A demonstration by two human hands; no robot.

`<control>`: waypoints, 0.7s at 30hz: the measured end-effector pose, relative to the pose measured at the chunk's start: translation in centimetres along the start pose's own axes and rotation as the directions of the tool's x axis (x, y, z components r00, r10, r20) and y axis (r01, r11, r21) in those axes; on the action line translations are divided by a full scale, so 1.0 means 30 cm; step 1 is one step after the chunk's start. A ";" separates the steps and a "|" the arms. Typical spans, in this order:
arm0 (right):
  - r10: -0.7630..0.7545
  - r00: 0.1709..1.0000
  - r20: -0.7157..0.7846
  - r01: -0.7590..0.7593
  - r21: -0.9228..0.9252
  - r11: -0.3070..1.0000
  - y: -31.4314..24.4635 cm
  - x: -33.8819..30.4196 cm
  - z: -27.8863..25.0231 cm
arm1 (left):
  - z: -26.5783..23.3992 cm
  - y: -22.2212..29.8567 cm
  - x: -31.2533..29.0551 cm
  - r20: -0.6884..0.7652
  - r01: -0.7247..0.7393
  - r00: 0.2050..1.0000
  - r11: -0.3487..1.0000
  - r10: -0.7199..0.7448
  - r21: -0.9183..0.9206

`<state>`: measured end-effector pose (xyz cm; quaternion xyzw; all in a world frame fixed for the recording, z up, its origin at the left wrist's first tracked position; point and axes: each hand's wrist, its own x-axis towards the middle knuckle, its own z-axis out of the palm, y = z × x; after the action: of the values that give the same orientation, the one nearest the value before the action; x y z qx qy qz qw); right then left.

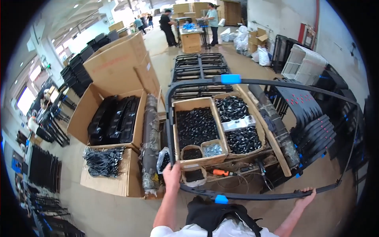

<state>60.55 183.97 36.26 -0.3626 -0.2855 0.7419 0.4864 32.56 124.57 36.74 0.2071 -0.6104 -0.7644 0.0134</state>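
A large black tube frame (268, 196) with rounded corners is held level in front of me, above a workbench. Blue pads wrap its near bar (221, 199) and its far bar (231, 79). My left hand (172, 175) is closed around the left bar near its front corner. At the right front, my right hand (305, 196) grips the near bar with its fingers curled round it. Inside the frame's outline stand two cartons: the left one (205, 160) holds small black parts, and the right one (252, 151) holds black caps and a pale narrow box (239, 123).
An orange-handled tool (221, 172) lies on the bench front beside cables. Wrapped rails flank the cartons, left (150, 146) and right (276, 126). Left stands an open box of black parts (136, 118); a stack of black frames (199, 65) lies ahead. Curved black panels (306, 102) crowd the right. Several people work farther off.
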 end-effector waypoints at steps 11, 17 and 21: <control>0.168 0.925 0.342 -0.022 -0.392 0.920 0.340 -0.270 0.565 | -0.670 -0.137 0.288 -0.193 0.171 0.967 0.985 -0.165 0.016; 0.207 0.937 0.281 -0.068 -0.434 0.898 0.474 -0.258 0.566 | -0.771 -0.204 0.338 -0.192 0.254 0.957 0.948 -0.218 0.190; 0.261 0.951 0.162 -0.170 -0.431 0.886 0.513 -0.163 0.457 | -0.701 -0.143 0.350 -0.194 0.082 0.979 0.766 0.057 0.638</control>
<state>42.73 172.87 33.44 -0.4037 -0.4439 0.7496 0.2793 30.97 103.29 26.00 0.2795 -0.8291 -0.4841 -0.0015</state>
